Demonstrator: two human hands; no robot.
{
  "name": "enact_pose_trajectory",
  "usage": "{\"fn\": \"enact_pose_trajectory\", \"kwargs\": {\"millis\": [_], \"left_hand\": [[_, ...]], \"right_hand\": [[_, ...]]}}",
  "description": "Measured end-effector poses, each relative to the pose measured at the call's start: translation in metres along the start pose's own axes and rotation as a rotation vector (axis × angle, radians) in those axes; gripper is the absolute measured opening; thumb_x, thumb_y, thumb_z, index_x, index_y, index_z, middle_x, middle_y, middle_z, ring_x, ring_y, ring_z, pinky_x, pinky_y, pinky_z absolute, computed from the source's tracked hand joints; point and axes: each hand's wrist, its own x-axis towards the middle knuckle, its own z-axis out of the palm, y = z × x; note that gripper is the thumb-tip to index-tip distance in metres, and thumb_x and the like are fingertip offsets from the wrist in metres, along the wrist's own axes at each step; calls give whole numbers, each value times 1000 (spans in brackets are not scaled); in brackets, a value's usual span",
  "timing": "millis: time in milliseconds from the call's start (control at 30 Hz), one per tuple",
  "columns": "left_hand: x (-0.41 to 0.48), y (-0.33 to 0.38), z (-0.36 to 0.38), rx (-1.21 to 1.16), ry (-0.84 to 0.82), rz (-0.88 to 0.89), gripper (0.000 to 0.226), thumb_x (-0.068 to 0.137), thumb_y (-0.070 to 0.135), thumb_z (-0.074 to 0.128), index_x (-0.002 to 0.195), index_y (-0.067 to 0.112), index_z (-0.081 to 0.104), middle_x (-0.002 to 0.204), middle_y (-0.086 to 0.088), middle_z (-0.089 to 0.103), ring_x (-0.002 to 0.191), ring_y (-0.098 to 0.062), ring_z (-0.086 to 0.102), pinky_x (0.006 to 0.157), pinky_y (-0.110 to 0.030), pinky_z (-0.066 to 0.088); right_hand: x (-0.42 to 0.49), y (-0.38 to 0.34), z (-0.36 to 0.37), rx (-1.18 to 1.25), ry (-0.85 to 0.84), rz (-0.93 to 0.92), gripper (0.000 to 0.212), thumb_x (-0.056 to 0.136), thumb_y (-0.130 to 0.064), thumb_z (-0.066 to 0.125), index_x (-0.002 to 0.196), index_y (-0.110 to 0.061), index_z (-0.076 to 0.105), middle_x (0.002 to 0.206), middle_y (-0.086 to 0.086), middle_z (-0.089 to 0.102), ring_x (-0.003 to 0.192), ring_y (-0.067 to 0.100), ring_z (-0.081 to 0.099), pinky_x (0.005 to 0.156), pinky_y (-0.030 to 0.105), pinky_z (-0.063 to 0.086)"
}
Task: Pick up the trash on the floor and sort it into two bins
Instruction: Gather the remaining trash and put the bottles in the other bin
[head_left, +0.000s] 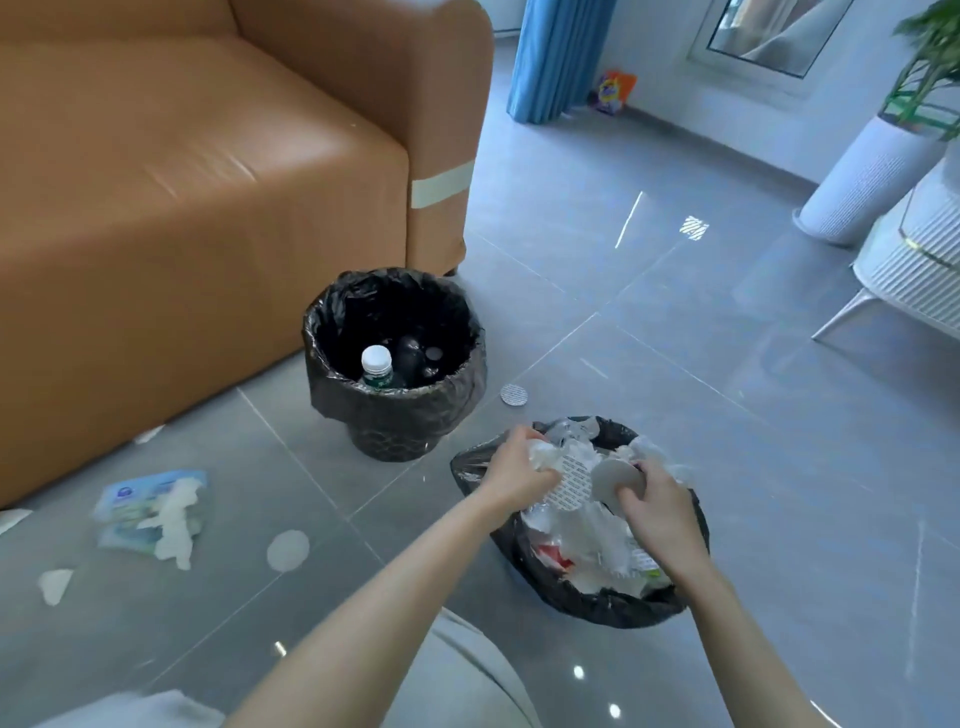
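Two bins with black liners stand on the grey tiles. The far bin (396, 415) holds a plastic bottle with a white cap (376, 366). The near bin (597, 605) is heaped with crumpled white paper and wrappers. Over its rim, my left hand (514, 467) grips a wad of crumpled white paper (543, 451). Beside it, my right hand (657, 506) pinches a round white disc (615, 478) above the heap. On the floor to the left lie a blue tissue pack with torn paper (150, 512), a round white disc (287, 550) and a paper scrap (54, 584). A small round lid (514, 395) lies between the bins.
An orange sofa (208, 208) fills the left side, with white paper bits (149, 434) along its base. A white planter (867, 182) and a white ribbed stand (914, 270) are at the right. A blue curtain (558, 57) and a colourful bag (613, 93) sit far back.
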Motion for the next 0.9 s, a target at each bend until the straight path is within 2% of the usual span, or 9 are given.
{"fn": "enact_pose_trajectory", "kwargs": {"millis": [67, 133, 200, 367, 467, 567, 733, 800, 900], "left_hand": [[6, -12, 25, 50, -47, -23, 45, 89, 13, 53, 130, 16, 35, 132, -11, 41, 107, -23, 48, 80, -29, 46], [9, -23, 47, 234, -46, -64, 51, 92, 19, 49, 137, 17, 26, 137, -13, 31, 124, -29, 33, 101, -37, 33], [9, -31, 60, 440, 16, -41, 55, 93, 23, 47, 141, 18, 19, 138, -13, 23, 127, -31, 22, 107, -40, 23], [15, -51, 59, 826, 74, 139, 73, 91, 30, 53, 146, 15, 7, 144, -11, 11, 133, -33, 12, 110, -43, 14], [15, -49, 52, 844, 172, 179, 88, 84, 36, 61, 149, 18, 4, 135, -10, 21, 125, -31, 23, 105, -40, 22], [13, -42, 42, 749, 183, 204, 87, 83, 28, 64, 148, 13, 8, 133, -10, 32, 123, -28, 34, 102, -36, 33], [10, -39, 39, 524, 112, 166, 40, 81, 8, 60, 112, 14, 36, 105, -8, 58, 96, -30, 58, 79, -42, 50], [8, -41, 43, 595, 38, 130, 32, 84, 7, 56, 113, 11, 43, 110, -10, 60, 100, -31, 58, 82, -40, 48], [8, -41, 49, 835, -56, 120, 42, 87, -4, 45, 128, 3, 41, 120, -22, 53, 106, -38, 54, 88, -42, 45]], "right_hand": [[7, 16, 11, -108, -45, 35, 16, 89, -6, 43, 99, -4, 55, 105, 15, 59, 92, 29, 52, 77, 37, 43], [12, 28, 22, -314, -132, 63, 26, 92, -10, 37, 114, -5, 51, 125, 17, 49, 112, 34, 43, 94, 38, 34], [11, 29, 30, -492, -182, 86, 32, 95, -12, 32, 125, -8, 43, 136, 15, 37, 120, 35, 33, 98, 39, 30], [14, 27, 40, -570, -80, 28, 40, 94, -10, 36, 133, -18, 39, 135, 14, 32, 120, 35, 29, 101, 43, 29], [18, 29, 38, -413, 82, -31, 39, 89, -6, 49, 127, -13, 43, 121, 13, 41, 109, 31, 42, 81, 32, 38], [21, 30, 35, -262, 72, -101, 30, 85, 3, 51, 112, -10, 51, 107, 9, 52, 86, 26, 54, 63, 29, 34], [28, 36, 40, -174, -51, -88, 30, 89, 0, 50, 110, -12, 66, 107, 7, 67, 91, 20, 61, 72, 24, 47], [27, 37, 40, -175, -145, -54, 33, 91, -1, 47, 116, -11, 66, 113, 7, 67, 95, 18, 62, 73, 18, 47], [27, 40, 38, -241, -259, -33, 37, 88, 0, 44, 114, -11, 67, 119, 6, 66, 109, 21, 60, 88, 27, 48]]}}
